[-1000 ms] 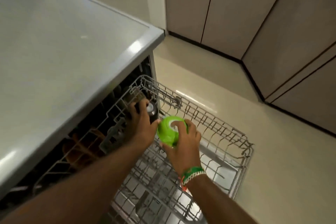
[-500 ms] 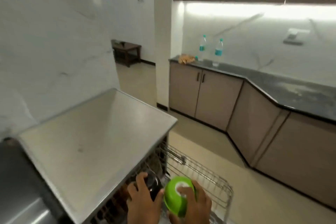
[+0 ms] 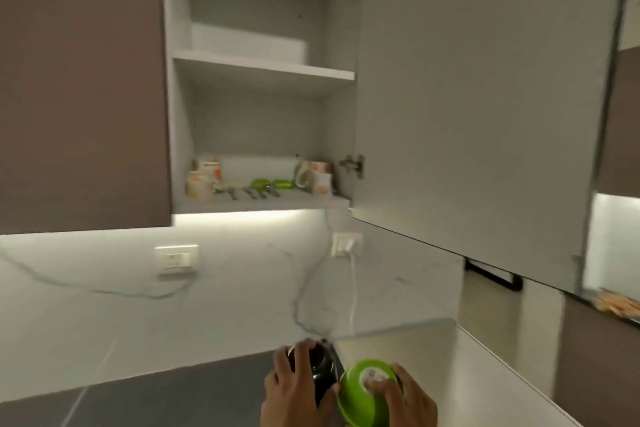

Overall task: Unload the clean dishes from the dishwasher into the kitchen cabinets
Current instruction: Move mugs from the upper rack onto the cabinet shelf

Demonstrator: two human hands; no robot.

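The left hand (image 3: 294, 388) grips a dark cup (image 3: 320, 371) and the right hand (image 3: 401, 395) an upturned green bowl (image 3: 363, 392), both seemingly bound for the open cabinet's bottom shelf (image 3: 259, 203).

**Kitchen wall under open cupboard**

A white marble-look wall (image 3: 104, 305) carries two sockets (image 3: 176, 258), with a light strip (image 3: 249, 217) shining under the brown wall cupboards (image 3: 83, 87). A dark grey counter (image 3: 156, 392) meets the wall's lower edge.

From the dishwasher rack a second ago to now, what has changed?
Both hands lifted away from the rack toward the open cabinet, as the view swung up. Unchanged: the left hand grips the dark cup, and the right hand holds the green bowl upside down.
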